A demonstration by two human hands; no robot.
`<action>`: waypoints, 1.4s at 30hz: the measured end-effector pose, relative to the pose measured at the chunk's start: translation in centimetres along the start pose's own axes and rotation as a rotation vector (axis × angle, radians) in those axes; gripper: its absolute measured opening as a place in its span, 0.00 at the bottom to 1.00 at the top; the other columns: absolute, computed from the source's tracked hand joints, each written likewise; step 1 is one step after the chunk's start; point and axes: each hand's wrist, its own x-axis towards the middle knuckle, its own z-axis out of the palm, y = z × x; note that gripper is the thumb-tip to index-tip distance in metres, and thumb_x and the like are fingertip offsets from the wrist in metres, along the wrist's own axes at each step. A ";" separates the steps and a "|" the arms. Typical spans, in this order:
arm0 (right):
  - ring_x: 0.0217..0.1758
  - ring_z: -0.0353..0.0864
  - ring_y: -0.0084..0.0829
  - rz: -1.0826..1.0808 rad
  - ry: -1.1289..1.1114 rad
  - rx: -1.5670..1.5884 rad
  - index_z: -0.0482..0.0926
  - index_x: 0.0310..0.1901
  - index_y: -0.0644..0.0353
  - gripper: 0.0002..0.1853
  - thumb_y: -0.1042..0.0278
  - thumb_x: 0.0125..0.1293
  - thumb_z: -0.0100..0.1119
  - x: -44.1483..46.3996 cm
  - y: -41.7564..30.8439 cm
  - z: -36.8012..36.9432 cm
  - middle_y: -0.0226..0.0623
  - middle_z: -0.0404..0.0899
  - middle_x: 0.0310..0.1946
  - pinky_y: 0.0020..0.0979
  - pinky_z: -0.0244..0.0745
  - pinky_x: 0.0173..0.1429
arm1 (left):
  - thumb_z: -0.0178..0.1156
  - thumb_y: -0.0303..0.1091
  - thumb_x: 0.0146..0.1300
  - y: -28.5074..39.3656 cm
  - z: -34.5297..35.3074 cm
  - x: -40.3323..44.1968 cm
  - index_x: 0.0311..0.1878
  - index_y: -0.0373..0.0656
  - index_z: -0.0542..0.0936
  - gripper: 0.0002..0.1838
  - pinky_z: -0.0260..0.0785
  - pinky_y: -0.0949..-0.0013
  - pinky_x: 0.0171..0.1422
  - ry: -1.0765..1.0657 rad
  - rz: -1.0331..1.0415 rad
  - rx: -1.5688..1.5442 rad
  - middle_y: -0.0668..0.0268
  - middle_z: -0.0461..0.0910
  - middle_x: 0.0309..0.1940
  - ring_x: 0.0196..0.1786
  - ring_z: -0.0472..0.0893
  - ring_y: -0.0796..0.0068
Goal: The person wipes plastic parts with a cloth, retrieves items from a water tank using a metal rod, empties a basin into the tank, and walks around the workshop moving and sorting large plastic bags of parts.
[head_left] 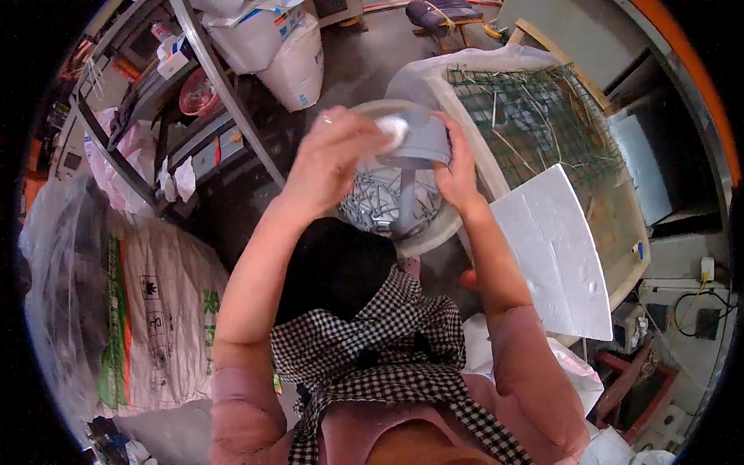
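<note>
- I'm gripping a grey round part (425, 146) in the right hand (459, 167), fingers closing around its right side; it's sitting just above the round tub (446, 235).
- Left hand (329, 159) is closing its fingertips on a white wad (394, 132), over the tub's far left side (motion blur, so cloth or paper: can't tell).
- The wad is touching or nearly touching the part's near-left wall; contact isn't showing clearly.
- For good handling, I'm judging that the right hand should be steadying the part while the left is moving lightly, pressing evenly and not squeezing the wall out of round.
- Fingertips should be staying behind the wad, I'd say, and the rim should be turning little by little so no patch is going missed.
- Tub is holding many thin grey pieces (376, 203), lying tangled; a slip would probably be dropping the part onto them.
- A grey upright strip is crossing the tub opening (part's or tub's, can't tell).
- Right of the tub, a pale-rimmed trough (479, 151) is lying under green netting (535, 116), with dry stalks catching in it.
- Far left of the tub, a pink basket (198, 94) is sitting on the rack; contents are reading unclear.
</note>
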 end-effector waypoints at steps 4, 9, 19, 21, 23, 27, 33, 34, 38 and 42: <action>0.52 0.67 0.48 0.031 -0.045 0.042 0.64 0.53 0.61 0.32 0.85 0.38 0.48 0.5 -0.8 0.2 0.48 0.69 0.47 0.36 0.61 0.57 | 0.54 0.19 0.39 -0.1 0.7 0.6 0.42 0.42 0.77 0.21 0.64 0.67 0.42 0.152 0.101 0.259 0.64 0.74 0.36 0.38 0.72 0.65; 0.53 0.67 0.47 0.053 -0.077 0.071 0.64 0.53 0.58 0.33 0.86 0.38 0.48 0.4 -0.8 0.5 0.47 0.69 0.48 0.35 0.61 0.57 | 0.52 0.24 0.42 -0.8 0.9 0.5 0.43 0.40 0.76 0.20 0.63 0.65 0.46 -0.095 0.181 0.343 0.64 0.72 0.40 0.40 0.70 0.65; 0.52 0.68 0.48 0.069 -0.123 0.002 0.65 0.54 0.57 0.33 0.84 0.39 0.50 0.7 -1.4 0.4 0.47 0.70 0.47 0.34 0.62 0.56 | 0.53 0.16 0.35 0.2 2.1 0.4 0.43 0.42 0.77 0.25 0.63 0.66 0.45 0.028 0.127 0.296 0.63 0.73 0.39 0.40 0.71 0.62; 0.52 0.68 0.48 0.067 -0.148 -0.003 0.64 0.55 0.57 0.33 0.84 0.40 0.52 0.8 -1.2 0.2 0.47 0.70 0.48 0.35 0.62 0.56 | 0.53 0.16 0.35 -1.4 1.9 -0.6 0.43 0.42 0.77 0.25 0.63 0.66 0.45 0.023 0.055 0.335 0.63 0.73 0.40 0.40 0.71 0.62; 0.52 0.68 0.48 0.063 -0.119 0.017 0.64 0.55 0.57 0.34 0.84 0.39 0.52 0.4 -0.2 -0.1 0.47 0.70 0.47 0.35 0.62 0.56 | 0.52 0.15 0.35 -3.5 1.2 -1.1 0.42 0.42 0.77 0.25 0.64 0.66 0.44 0.040 -0.132 0.415 0.63 0.73 0.38 0.39 0.71 0.62; 0.52 0.68 0.48 0.043 -0.128 0.022 0.64 0.55 0.57 0.34 0.84 0.39 0.53 0.4 -0.5 -0.1 0.48 0.70 0.47 0.35 0.62 0.56 | 0.52 0.15 0.35 -3.3 1.6 -1.1 0.41 0.42 0.78 0.24 0.65 0.67 0.42 0.239 -0.133 0.343 0.63 0.74 0.35 0.37 0.72 0.63; 0.50 0.69 0.49 0.002 -0.137 -0.022 0.64 0.55 0.57 0.34 0.83 0.40 0.52 0.7 -1.4 0.3 0.49 0.70 0.46 0.36 0.63 0.55 | 0.53 0.29 0.44 -0.8 2.5 -0.1 0.44 0.41 0.75 0.19 0.61 0.64 0.48 0.017 0.094 0.400 0.66 0.71 0.37 0.42 0.70 0.65; 0.50 0.69 0.49 0.003 -0.137 -0.021 0.64 0.55 0.57 0.34 0.83 0.40 0.52 0.5 -1.2 0.3 0.49 0.70 0.46 0.36 0.63 0.55 | 0.53 0.29 0.44 -1.6 2.2 -0.3 0.43 0.41 0.75 0.18 0.61 0.64 0.48 -0.003 0.034 0.424 0.65 0.71 0.37 0.42 0.70 0.65; 0.50 0.68 0.52 0.038 -0.162 0.014 0.65 0.55 0.56 0.33 0.81 0.40 0.53 0.3 -0.2 -0.1 0.51 0.69 0.46 0.37 0.63 0.54 | 0.52 0.15 0.36 -4.4 1.5 -1.7 0.41 0.43 0.77 0.24 0.66 0.65 0.42 0.264 -0.203 0.387 0.61 0.74 0.34 0.38 0.72 0.59; 0.50 0.67 0.53 0.048 -0.182 -0.042 0.64 0.56 0.54 0.34 0.81 0.40 0.53 0.3 -0.4 0.2 0.51 0.69 0.45 0.38 0.64 0.53 | 0.53 0.14 0.37 -1.4 1.6 -0.8 0.41 0.43 0.78 0.23 0.66 0.66 0.41 0.231 -0.081 0.274 0.61 0.74 0.34 0.37 0.72 0.60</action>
